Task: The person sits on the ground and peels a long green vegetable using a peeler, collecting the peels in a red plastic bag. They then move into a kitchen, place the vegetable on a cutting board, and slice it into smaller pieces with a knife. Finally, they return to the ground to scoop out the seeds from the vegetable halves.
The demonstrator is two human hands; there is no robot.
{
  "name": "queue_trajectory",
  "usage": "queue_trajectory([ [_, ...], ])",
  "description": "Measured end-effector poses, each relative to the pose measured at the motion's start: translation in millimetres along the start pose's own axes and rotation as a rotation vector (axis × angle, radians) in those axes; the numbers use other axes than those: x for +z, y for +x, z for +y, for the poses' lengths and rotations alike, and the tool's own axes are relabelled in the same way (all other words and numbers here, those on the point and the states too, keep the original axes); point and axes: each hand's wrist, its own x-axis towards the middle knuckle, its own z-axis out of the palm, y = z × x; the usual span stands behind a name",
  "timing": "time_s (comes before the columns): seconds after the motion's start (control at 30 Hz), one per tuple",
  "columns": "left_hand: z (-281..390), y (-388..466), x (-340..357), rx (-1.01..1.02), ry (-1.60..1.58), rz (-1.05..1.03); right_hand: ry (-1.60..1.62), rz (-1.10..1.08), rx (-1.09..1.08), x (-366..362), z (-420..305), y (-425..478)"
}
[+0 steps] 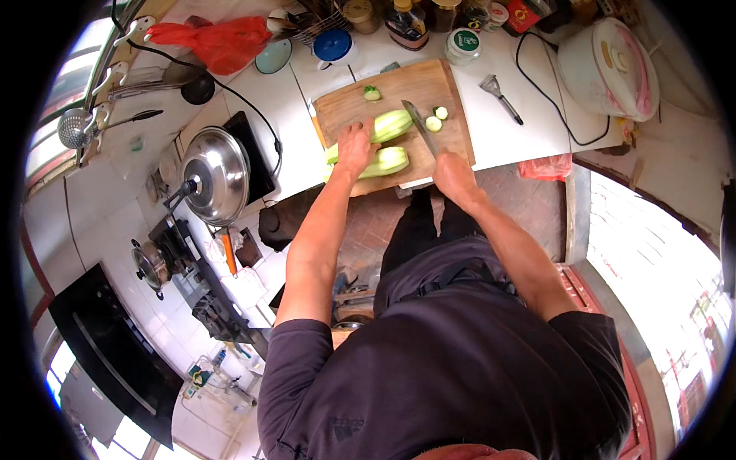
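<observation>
A wooden cutting board (414,80) lies on the white counter before me. My left hand (355,148) presses down on a pale green, peeled-looking squash (393,125), its fingers covering the middle. A second, similar squash (388,163) rests alongside it, nearer to me and partly under my wrist. In my right hand (455,175) is the handle of a kitchen knife (421,127). Its blade points away from me, close by the squash's right end. Two small cut pieces (433,123) sit right of the blade, and a squash stem end (372,93) is near the board's far edge.
A peeler (501,100) and a rice cooker (609,69) are to the right. Jars and bottles (407,26) line the back, beside a blue-lidded mug (335,50). At left stands a lidded steel pan (215,175) on a black hob; a black cable (230,89) crosses above.
</observation>
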Motion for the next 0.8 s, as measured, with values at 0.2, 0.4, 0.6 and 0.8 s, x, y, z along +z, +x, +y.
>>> queue_trajectory([
  [0.2,3,-4,4,0.008,0.024,0.040,-0.003,-0.045,0.015,21,10,18],
  [0.4,0,-4,2,0.051,0.013,0.044,0.008,0.006,0.145,15,18,5],
  [0.6,-4,0,-7,0.243,0.074,0.125,-0.019,0.023,0.096,0,37,5],
  [0.8,6,-12,6,0.151,0.118,0.311,-0.108,0.015,-0.083,-32,36,-7],
])
